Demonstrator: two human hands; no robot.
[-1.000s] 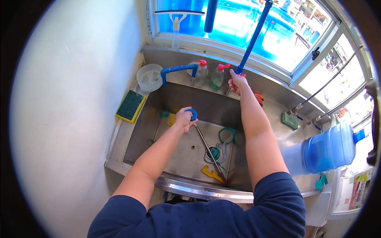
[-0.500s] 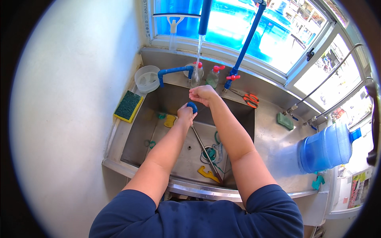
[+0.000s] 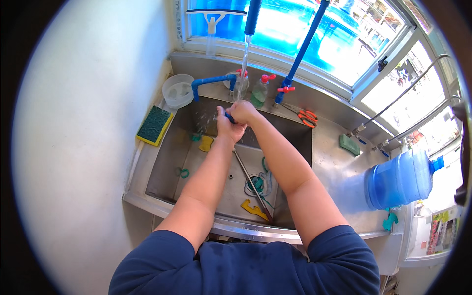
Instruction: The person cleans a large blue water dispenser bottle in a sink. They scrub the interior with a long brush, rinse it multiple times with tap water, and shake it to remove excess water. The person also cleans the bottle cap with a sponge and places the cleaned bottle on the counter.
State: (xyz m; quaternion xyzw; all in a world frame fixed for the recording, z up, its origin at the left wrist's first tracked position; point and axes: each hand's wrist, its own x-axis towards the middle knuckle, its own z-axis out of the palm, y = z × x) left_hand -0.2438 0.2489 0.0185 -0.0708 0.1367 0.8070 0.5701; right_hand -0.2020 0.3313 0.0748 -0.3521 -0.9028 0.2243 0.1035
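Over the steel sink (image 3: 157, 172), my left hand (image 3: 230, 130) is closed around a small round blue cap (image 3: 229, 118), mostly covered by the fingers. My right hand (image 3: 241, 112) is curled over the cap from above, touching the left hand. A stream of water (image 3: 245, 59) from the blue pipe (image 3: 252, 19) falls onto my right hand, and drops splash off to the left. Below the hands, a thin metal rod (image 3: 248, 179) slants across the sink floor. A yellow plastic tool (image 3: 253, 210) lies near its lower end, and a green coil (image 3: 255, 184) sits over the drain.
A sponge (image 3: 155, 126) and a clear tub (image 3: 178, 92) line the left rim. Behind the sink stand a blue tap pipe (image 3: 212, 81), a soap bottle (image 3: 259, 92) and orange-handled scissors (image 3: 308, 118). On the right counter are a green block (image 3: 349, 144) and a large blue water jug (image 3: 399, 181).
My right hand has come down and curled against the left hand and the cap. Both hands are now together under the stream, and water sprays to the left.
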